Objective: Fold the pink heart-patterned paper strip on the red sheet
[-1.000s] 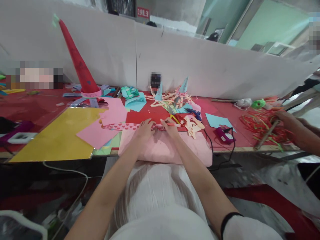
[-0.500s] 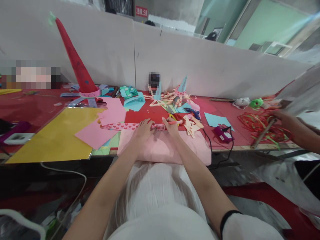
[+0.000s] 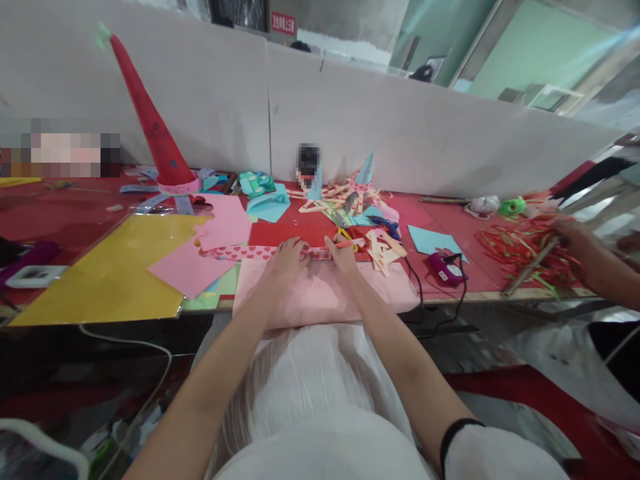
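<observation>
Across the edge of a red sheet of paper (image 3: 295, 233) lies a pink strip with red hearts (image 3: 240, 252). My left hand (image 3: 289, 259) lies on this strip, fingers spread and pressing it flat. Close on its right, my right hand (image 3: 343, 255) pinches a slim orange pen (image 3: 352, 244) above the strip's right end. The pen's tip is too small to make out. Under both wrists is a pale pink pad (image 3: 320, 300) at the table's front edge. Cut cream paper pieces (image 3: 384, 250) lie right of my right hand.
A tall red cone hat (image 3: 155, 127) stands at back left. Yellow (image 3: 110, 273) and pink sheets (image 3: 190, 270) spread leftward. A purple power socket (image 3: 447, 269) with a cable sits right. Another person's hand (image 3: 575, 240) is beside red ribbons (image 3: 505, 247) and a stick.
My hands stay almost in place on the strip. The pink pad's edge has shifted slightly, and the other person's hand at the right has moved a little.
</observation>
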Demonstrator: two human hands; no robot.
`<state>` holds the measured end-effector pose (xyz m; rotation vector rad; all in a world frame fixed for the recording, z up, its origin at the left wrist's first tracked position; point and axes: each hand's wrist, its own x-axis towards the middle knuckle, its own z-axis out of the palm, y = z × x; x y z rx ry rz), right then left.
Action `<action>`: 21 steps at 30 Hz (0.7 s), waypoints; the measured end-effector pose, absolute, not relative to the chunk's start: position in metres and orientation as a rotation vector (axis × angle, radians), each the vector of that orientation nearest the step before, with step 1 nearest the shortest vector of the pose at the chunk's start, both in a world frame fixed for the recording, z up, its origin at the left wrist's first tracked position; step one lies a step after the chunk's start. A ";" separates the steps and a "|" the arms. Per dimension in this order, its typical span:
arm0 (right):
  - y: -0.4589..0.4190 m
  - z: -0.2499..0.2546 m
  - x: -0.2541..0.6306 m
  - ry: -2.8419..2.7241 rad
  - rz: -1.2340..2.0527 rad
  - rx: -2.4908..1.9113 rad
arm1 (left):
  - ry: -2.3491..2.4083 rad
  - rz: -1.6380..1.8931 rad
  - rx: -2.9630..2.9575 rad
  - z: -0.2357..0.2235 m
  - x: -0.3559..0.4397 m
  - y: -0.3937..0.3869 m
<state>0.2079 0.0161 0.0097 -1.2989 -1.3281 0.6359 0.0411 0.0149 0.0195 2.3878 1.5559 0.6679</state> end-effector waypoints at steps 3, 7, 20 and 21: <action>0.020 0.004 0.209 -1.319 0.633 -1.336 | 1.550 0.669 2.389 0.018 0.041 0.016; 0.024 -0.001 0.210 -1.274 0.643 -1.370 | 1.549 0.666 2.381 0.019 0.040 0.016; 0.017 0.010 0.208 -1.302 0.642 -1.418 | 1.561 0.658 2.364 0.019 0.040 0.017; 0.017 0.010 0.208 -1.301 0.643 -1.414 | 1.559 0.652 2.369 0.018 0.040 0.018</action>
